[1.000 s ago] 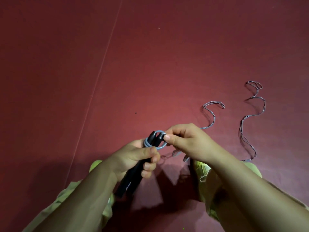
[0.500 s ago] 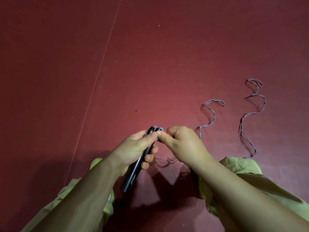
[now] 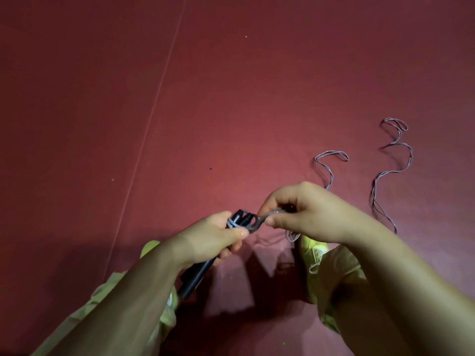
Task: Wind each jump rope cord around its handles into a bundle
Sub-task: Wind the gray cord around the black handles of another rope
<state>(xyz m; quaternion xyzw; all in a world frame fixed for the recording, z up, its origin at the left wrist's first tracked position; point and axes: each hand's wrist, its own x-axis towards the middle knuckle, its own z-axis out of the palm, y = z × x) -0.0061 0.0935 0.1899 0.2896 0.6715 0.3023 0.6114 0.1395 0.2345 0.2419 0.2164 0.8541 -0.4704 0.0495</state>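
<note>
Cord-winding grip, seen from above.
We see the left hand (image 3: 213, 240) clasping the paired black cylindrical handles (image 3: 198, 273); the right hand (image 3: 308, 214) pinches the thin grey striped cord (image 3: 267, 217) (looped round the handle tops), its slack trailing over the dark red floor (image 3: 231, 98).

Matt plastic, glossy cord, soft cloth on a smooth red floor

I'm seeing the black handles (image 3: 198, 272) looking like matt plastic, the grey cord (image 3: 390, 173) right of them shining faintly like smooth coated plastic, trousers (image 3: 339, 273) showing as soft cloth, the floor (image 3: 231, 98) lying smooth and matt.
</note>
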